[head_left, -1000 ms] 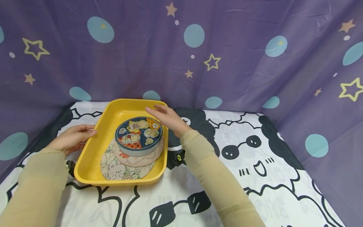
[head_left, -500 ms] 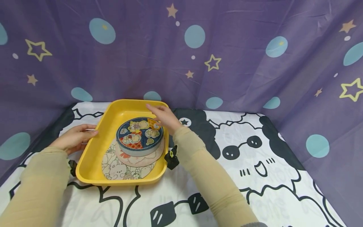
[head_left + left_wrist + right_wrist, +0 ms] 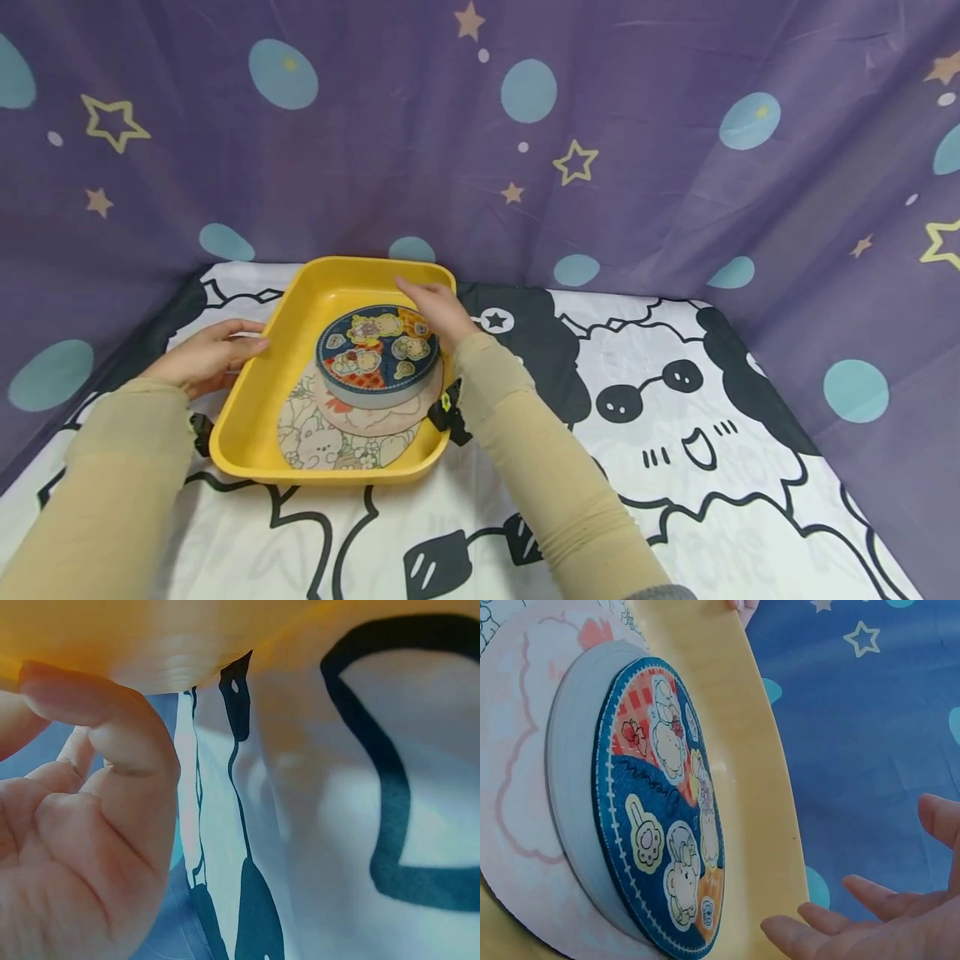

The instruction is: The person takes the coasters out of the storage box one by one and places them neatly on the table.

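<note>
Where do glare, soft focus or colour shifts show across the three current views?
Head: fairly even light, pictures on the round box discernible; left wrist: yellow tray hazy, orange cast on the cloth near it; right wrist: small bright highlight on the tray, and the curtain looks bluer than in the head view.

One left hand (image 3: 206,358), one right hand (image 3: 437,310). Two sleeves (image 3: 555,475), two black wrist pieces (image 3: 452,412). One tray (image 3: 345,477). Three discs show in the tray: one blue-topped disc (image 3: 375,346), one pink disc (image 3: 375,422), one floral disc (image 3: 318,446). One cloth (image 3: 675,425), one curtain (image 3: 637,183). In the head view, three outlined stars (image 3: 112,106), five filled stars (image 3: 469,21), eleven blue ovals (image 3: 528,90).
</note>
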Demonstrator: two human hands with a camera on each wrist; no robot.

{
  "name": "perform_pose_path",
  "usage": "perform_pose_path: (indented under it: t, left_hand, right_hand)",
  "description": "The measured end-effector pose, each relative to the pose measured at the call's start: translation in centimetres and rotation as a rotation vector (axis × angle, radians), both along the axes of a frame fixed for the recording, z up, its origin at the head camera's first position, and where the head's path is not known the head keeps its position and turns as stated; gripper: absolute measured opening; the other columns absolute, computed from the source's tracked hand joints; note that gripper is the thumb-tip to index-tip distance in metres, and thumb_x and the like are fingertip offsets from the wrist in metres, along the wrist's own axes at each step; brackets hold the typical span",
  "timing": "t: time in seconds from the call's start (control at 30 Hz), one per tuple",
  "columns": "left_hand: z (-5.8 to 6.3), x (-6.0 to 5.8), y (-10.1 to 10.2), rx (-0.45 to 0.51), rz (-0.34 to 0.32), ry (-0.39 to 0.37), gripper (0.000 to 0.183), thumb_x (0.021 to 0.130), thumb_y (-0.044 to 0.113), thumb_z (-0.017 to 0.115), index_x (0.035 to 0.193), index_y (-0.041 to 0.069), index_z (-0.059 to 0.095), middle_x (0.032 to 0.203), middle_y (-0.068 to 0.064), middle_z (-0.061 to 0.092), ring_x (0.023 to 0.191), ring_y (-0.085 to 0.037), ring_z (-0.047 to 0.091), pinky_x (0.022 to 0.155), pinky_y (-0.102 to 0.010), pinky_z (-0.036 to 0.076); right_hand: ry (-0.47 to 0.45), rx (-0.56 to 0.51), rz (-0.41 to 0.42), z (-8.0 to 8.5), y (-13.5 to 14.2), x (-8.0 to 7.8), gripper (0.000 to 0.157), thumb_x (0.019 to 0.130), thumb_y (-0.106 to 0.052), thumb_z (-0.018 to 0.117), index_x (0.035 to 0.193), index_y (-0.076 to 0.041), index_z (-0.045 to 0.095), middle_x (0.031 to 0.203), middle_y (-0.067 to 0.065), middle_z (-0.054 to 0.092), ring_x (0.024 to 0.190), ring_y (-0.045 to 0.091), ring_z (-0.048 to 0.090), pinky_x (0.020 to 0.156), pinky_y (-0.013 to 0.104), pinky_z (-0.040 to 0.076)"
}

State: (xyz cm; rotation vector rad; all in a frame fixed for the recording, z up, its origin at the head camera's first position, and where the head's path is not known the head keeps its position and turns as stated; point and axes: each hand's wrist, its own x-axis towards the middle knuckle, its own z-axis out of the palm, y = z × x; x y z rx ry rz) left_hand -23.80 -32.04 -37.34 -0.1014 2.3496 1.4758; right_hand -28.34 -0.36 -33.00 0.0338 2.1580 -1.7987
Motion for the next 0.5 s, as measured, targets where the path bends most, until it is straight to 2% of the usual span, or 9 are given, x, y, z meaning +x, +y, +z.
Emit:
perform_pose_path:
  t: [0.1, 0.37, 0.5]
  left_hand:
    - [0.1, 0.0, -0.1, -0.013, -0.003, 0.003, 0.073, 0.102, 0.041, 0.052, 0.150, -0.002, 0.020, 0.134, -0.018, 0.052, 0.093, -0.007, 0.065, 0.082, -0.034, 0.056]
    - [0.5, 0.1, 0.0, -0.054, -0.017, -0.010, 0.074, 0.102, 0.043, 0.052, 0.150, -0.002, 0.020, 0.136, -0.022, 0.050, 0.096, -0.012, 0.064, 0.083, -0.036, 0.055]
    - [0.6, 0.1, 0.1, -0.051, -0.019, -0.016, 0.074, 0.102, 0.042, 0.051, 0.151, -0.003, 0.018, 0.137, -0.023, 0.049, 0.096, -0.012, 0.064, 0.083, -0.036, 0.055]
  right_hand:
    - [-0.031, 0.003, 0.013, -0.1, 0.0, 0.0, 0.079, 0.092, -0.054, 0.062, 0.153, -0.012, 0.035, 0.157, 0.008, 0.035, 0.145, 0.031, 0.033, 0.118, 0.051, 0.025]
    - [-0.090, 0.022, 0.033, -0.8, -0.7, -0.2, 0.082, 0.093, -0.047, 0.064, 0.157, -0.012, 0.026, 0.160, 0.009, 0.029, 0.148, 0.032, 0.028, 0.118, 0.056, 0.023]
    - [-0.092, -0.003, -0.003, -1.7, -1.2, -0.1, 0.082, 0.093, -0.040, 0.066, 0.157, -0.008, 0.025, 0.159, 0.012, 0.031, 0.145, 0.033, 0.032, 0.118, 0.053, 0.025]
